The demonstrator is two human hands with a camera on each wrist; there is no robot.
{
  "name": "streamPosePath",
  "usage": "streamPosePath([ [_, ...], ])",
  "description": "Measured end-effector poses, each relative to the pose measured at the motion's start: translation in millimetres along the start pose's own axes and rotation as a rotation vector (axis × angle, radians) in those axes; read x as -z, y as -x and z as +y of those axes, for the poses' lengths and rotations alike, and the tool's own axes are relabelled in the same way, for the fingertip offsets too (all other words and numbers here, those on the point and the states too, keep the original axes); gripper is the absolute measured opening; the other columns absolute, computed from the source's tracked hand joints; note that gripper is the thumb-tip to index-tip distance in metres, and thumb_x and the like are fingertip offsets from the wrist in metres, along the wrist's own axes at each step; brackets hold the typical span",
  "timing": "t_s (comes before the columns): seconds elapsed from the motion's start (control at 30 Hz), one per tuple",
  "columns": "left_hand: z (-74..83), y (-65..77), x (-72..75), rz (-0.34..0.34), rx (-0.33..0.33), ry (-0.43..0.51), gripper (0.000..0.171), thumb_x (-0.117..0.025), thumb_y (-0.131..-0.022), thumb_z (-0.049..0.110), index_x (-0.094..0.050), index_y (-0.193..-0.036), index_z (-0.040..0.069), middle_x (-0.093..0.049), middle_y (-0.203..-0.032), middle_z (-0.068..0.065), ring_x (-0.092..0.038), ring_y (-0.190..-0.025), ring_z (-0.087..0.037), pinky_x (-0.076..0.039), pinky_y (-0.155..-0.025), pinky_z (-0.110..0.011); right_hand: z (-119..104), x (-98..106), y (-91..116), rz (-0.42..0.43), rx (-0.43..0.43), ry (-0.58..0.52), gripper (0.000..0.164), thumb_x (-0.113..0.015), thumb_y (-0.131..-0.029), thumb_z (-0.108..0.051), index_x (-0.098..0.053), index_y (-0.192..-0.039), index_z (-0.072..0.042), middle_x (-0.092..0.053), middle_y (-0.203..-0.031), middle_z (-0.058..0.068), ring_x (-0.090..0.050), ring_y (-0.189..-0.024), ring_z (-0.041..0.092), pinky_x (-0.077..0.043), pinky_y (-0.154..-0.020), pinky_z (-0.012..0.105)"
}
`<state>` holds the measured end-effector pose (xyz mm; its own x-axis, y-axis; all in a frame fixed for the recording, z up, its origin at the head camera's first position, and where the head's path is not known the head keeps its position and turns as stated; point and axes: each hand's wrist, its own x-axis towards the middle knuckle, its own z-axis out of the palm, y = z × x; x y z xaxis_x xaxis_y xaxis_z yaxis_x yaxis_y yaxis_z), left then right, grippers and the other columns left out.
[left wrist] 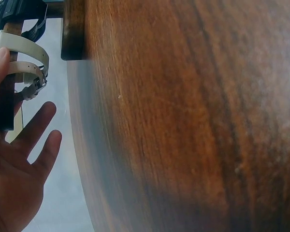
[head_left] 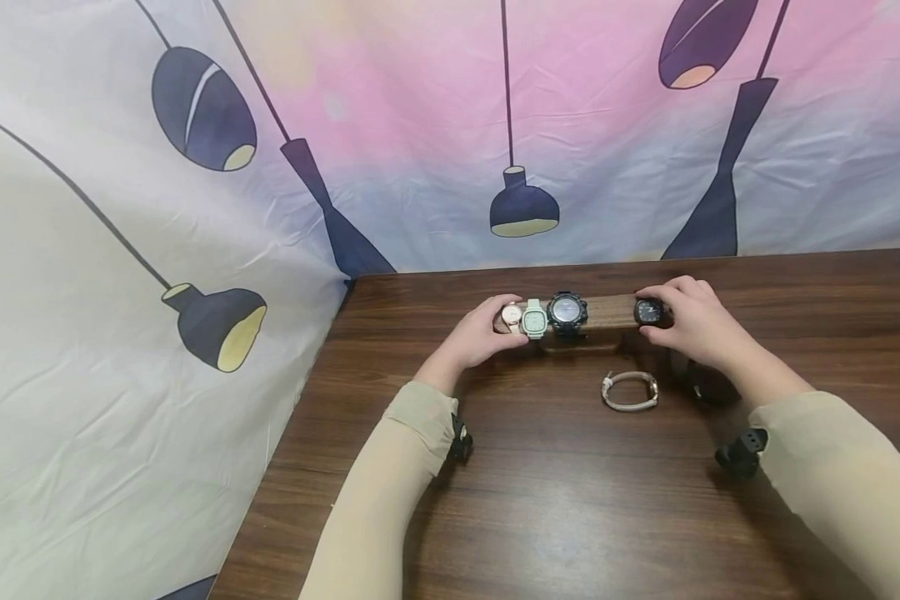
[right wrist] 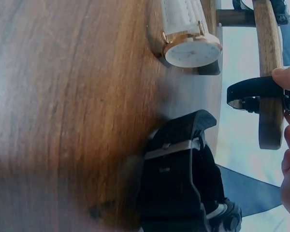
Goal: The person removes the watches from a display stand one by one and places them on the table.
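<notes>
A wooden watch stand holds several watches along its raised bar. At its left end my left hand pinches a small round-faced watch with a pale strap between thumb and fingers; the other fingers spread apart. Beside it sit a pale green square watch and a large black watch. My right hand pinches a black-strapped watch near the right end, thumb on one edge and fingers on the other. Its strap loops around the bar in the right wrist view.
On the brown wooden table in front of the stand lies a white-strapped watch with a rose-gold case. A bulky black watch stands to its right, partly under my right wrist. A printed cloth hangs behind the table.
</notes>
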<state>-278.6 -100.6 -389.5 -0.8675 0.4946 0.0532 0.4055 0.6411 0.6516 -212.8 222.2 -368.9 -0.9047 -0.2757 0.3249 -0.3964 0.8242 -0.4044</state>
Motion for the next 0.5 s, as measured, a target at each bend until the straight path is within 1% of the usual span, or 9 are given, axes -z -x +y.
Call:
streamPosePath([
  [0.13, 0.4, 0.3, 0.0, -0.001, -0.001, 0.005, 0.066, -0.073, -0.082, 0.037, -0.044, -0.139, 0.021, -0.046, -0.134, -0.001, -0.051, -0.106, -0.014, -0.042, -0.089, -0.032, 3.6, 2.6, 2.5, 0.000, -0.006, 0.007, 0.047, -0.074, -0.075, -0.011, -0.058, -0.118, 0.002, -0.049, -0.106, 0.026, -0.041, -0.099, 0.041, -0.031, -0.082, 0.053],
  [0.33, 2.2, 1.1, 0.8, -0.006, 0.001, 0.012, 0.066, -0.072, -0.082, 0.036, -0.044, -0.139, 0.021, -0.046, -0.134, -0.002, -0.051, -0.107, -0.014, -0.042, -0.089, -0.033, 10.1, 5.8, 7.2, 0.028, 0.000, 0.006, 0.047, -0.074, -0.074, -0.008, -0.058, -0.116, 0.003, -0.049, -0.103, 0.026, -0.041, -0.096, 0.041, -0.031, -0.080, 0.053],
  [0.5, 2.9, 1.8, 1.2, -0.011, 0.012, 0.014, 0.065, -0.072, -0.082, 0.036, -0.043, -0.139, 0.022, -0.046, -0.134, -0.001, -0.050, -0.108, -0.013, -0.041, -0.090, -0.033, 13.4, 7.6, 10.1, 0.025, -0.021, -0.002, 0.048, -0.074, -0.075, -0.008, -0.057, -0.118, 0.004, -0.048, -0.104, 0.026, -0.040, -0.097, 0.042, -0.031, -0.081, 0.053],
])
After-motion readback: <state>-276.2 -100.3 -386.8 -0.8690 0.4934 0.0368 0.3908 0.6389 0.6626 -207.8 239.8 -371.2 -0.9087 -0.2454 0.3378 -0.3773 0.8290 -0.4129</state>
